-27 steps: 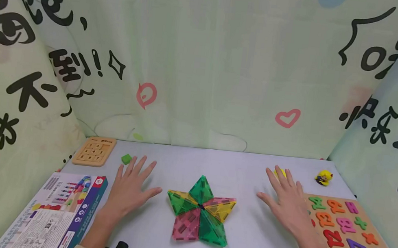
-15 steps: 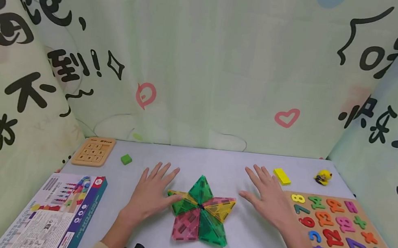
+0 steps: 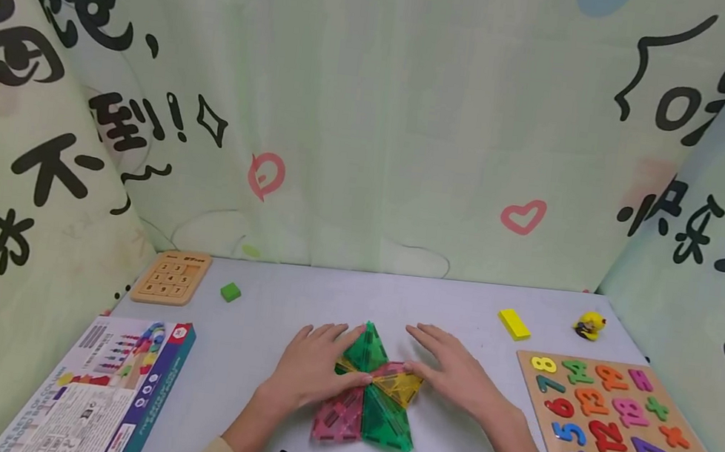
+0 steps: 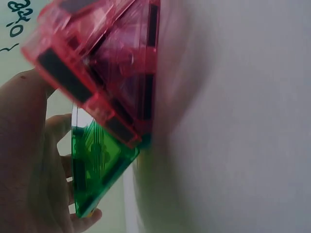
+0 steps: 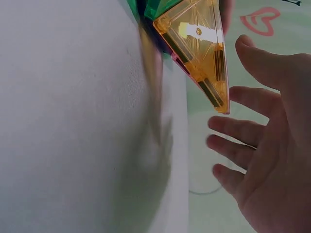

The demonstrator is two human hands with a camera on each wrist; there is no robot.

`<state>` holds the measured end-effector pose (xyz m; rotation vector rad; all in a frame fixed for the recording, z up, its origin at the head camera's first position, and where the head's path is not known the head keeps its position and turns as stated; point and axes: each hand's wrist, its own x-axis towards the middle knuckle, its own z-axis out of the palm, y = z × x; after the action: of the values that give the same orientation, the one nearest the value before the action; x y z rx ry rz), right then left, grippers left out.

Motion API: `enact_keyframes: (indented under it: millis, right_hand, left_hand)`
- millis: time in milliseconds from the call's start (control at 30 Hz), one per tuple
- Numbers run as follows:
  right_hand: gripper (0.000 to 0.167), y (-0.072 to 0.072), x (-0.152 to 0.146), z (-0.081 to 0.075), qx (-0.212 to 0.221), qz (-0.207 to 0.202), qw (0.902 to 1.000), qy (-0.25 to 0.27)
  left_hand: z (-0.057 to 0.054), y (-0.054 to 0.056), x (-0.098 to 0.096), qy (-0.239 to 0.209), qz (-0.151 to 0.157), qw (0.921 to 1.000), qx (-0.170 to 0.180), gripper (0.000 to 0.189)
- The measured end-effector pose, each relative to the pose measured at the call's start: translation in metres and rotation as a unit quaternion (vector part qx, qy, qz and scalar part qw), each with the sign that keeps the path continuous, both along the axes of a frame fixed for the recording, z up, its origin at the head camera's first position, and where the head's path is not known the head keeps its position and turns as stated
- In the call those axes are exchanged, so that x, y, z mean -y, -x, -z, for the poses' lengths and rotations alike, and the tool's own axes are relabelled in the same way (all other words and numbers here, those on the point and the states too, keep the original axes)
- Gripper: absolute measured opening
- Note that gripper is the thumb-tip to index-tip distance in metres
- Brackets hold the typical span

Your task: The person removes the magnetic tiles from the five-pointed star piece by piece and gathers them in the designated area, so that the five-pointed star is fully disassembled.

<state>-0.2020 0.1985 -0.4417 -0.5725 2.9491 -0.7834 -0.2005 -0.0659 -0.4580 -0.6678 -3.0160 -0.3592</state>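
A star of translucent magnetic tiles [image 3: 388, 417] in green, pink and yellow sits on the white table. My left hand [image 3: 314, 366] lies over its left points, the thumb reaching to the star's centre. In the left wrist view the fingers are spread behind a green tile [image 4: 99, 160], and a pink tile [image 4: 112, 68] stands nearer the camera. My right hand [image 3: 462, 375] is at the star's right side, fingers extended and slightly bent, thumb tip right at the edge of the pink and yellow points. In the right wrist view its fingers are beside a yellow tile [image 5: 199, 48] with nothing held.
A boxed set [image 3: 95, 389] lies at the left, a wooden number board [image 3: 171, 277] behind it. A green block [image 3: 230, 291], a yellow block [image 3: 514, 324] and a small yellow figure [image 3: 589, 325] stand farther back. A letter-and-number puzzle board [image 3: 634, 436] is at the right.
Both hands have moved inward to the star from either side. The left hand now covers its left points; the right hand has come up to its right edge. The star stays in place.
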Motion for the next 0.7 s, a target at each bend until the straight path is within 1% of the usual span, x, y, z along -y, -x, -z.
enact_keyframes:
  millis: [100, 167, 233, 300, 433, 533, 700]
  right_hand:
    - [0.055, 0.002, 0.003, 0.004, 0.051, -0.017, 0.9982, 0.029]
    - [0.048, 0.003, 0.004, 0.006, 0.074, -0.026, 0.9958, 0.047]
    - [0.040, 0.004, 0.004, 0.008, 0.084, -0.033, 0.9940, 0.061]
    - [0.032, 0.004, 0.004, 0.010, 0.087, -0.030, 0.9928, 0.077]
    - [0.026, 0.003, 0.004, 0.011, 0.107, -0.012, 0.9865, 0.123]
    - [0.026, 0.003, 0.001, 0.011, 0.141, 0.008, 0.9757, 0.168]
    - [0.027, 0.005, -0.003, 0.012, 0.189, 0.048, 0.9504, 0.242]
  left_hand:
    - [0.001, -0.003, -0.006, -0.002, 0.005, 1.0000, 0.000, 0.080]
    - [0.002, -0.004, -0.010, -0.003, 0.008, 1.0000, 0.002, 0.076]
    - [0.002, -0.004, -0.013, -0.001, 0.008, 1.0000, 0.002, 0.073]
    - [0.002, -0.004, -0.015, 0.002, 0.007, 1.0000, 0.004, 0.070]
    - [0.002, -0.003, -0.016, 0.009, 0.004, 1.0000, 0.000, 0.067]
    - [0.002, -0.003, -0.016, 0.009, 0.004, 1.0000, -0.001, 0.066]
    - [0.004, -0.003, -0.015, 0.005, 0.003, 1.0000, -0.007, 0.066]
